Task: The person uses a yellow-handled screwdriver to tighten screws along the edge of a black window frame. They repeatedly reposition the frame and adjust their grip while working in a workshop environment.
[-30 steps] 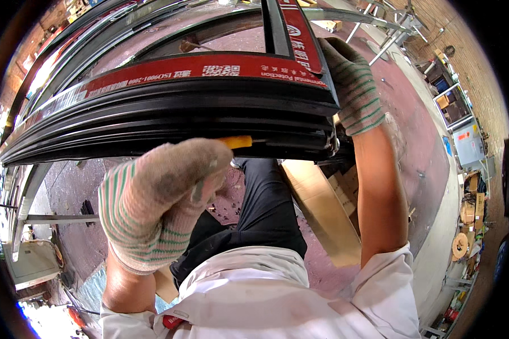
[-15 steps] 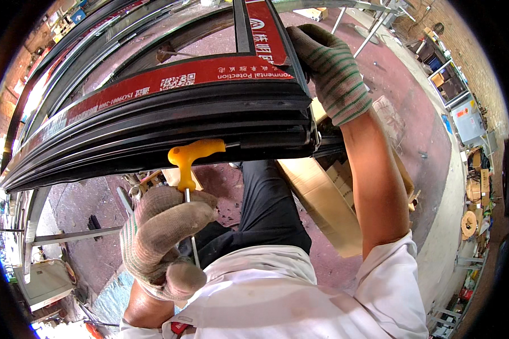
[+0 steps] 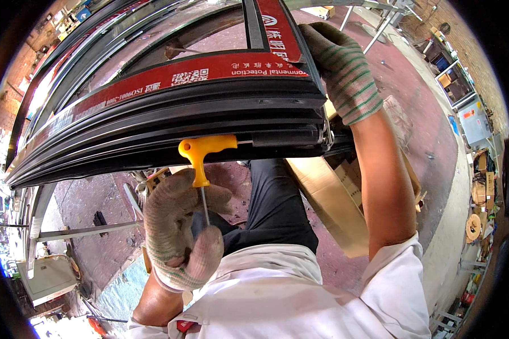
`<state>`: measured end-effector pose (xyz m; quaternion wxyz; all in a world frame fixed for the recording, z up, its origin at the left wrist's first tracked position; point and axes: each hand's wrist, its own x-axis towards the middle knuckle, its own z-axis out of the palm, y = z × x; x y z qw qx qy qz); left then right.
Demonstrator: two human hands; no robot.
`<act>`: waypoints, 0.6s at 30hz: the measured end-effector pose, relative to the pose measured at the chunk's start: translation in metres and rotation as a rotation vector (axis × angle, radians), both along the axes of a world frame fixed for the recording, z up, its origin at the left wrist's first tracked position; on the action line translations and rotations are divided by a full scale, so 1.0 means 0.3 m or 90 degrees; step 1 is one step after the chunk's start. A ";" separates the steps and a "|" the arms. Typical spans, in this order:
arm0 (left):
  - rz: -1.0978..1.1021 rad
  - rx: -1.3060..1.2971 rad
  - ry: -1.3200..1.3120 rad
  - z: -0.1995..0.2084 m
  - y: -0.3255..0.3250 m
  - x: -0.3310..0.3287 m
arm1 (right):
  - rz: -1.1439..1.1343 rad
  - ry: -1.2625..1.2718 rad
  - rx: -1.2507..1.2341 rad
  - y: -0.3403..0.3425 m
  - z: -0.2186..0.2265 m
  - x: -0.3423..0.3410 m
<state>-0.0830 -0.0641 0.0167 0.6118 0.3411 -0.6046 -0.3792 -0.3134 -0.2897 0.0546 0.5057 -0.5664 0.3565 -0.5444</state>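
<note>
A T-handle hex key with a yellow handle (image 3: 206, 148) stands at the lower edge of a black window frame (image 3: 209, 107). Its short tip points right, toward a dark hinge-like part (image 3: 285, 137) in the frame's edge channel; whether they touch I cannot tell. The long shank runs down between the fingers and thumb of my left hand (image 3: 178, 231), which is loosely closed around it. My right hand (image 3: 345, 70) grips the frame's right side near the corner, its fingertips partly hidden behind the profile. Both hands wear knitted gloves with green stripes. Red printed film covers the frame's face.
More long dark profiles (image 3: 116, 42) lie beyond the frame at the upper left. An open cardboard box (image 3: 328, 206) sits on the reddish floor beside my legs. A grey metal stand (image 3: 87, 232) is at the left. Shelves and cartons (image 3: 479, 186) line the right side.
My left hand's fingers have uncurled somewhat and turned around the shank. The frame, the hex key and both hands appear slightly farther right in view. My right hand keeps its grip.
</note>
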 end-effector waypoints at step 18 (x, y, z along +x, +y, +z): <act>0.082 0.300 -0.010 0.061 0.002 -0.001 | -0.010 0.072 -0.030 0.007 0.004 -0.005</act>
